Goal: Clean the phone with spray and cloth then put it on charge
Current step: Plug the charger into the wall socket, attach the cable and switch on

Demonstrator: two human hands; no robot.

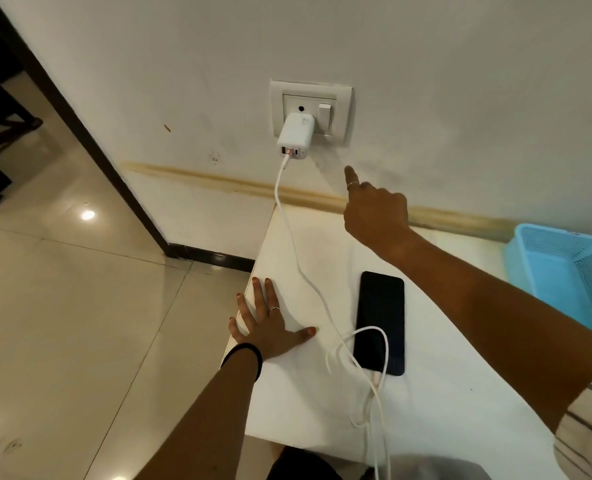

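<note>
Phone (380, 322) on table, between both hands

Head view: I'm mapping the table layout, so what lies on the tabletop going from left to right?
left hand flat near the table's left edge → white cable → black phone → blue basket at the right edge.

Black phone (380, 322) flat, screen up, on white table (443, 393). White cable (289, 233) runs from white charger (295, 135) in wall socket plate (311, 110), loops across phone's near end. Left hand (268, 322) flat, fingers spread, at table's left edge. Right hand (374, 211) raised, index finger (351, 176) pointing toward the switch (325, 116). Blue basket (564, 271) at right.
</note>
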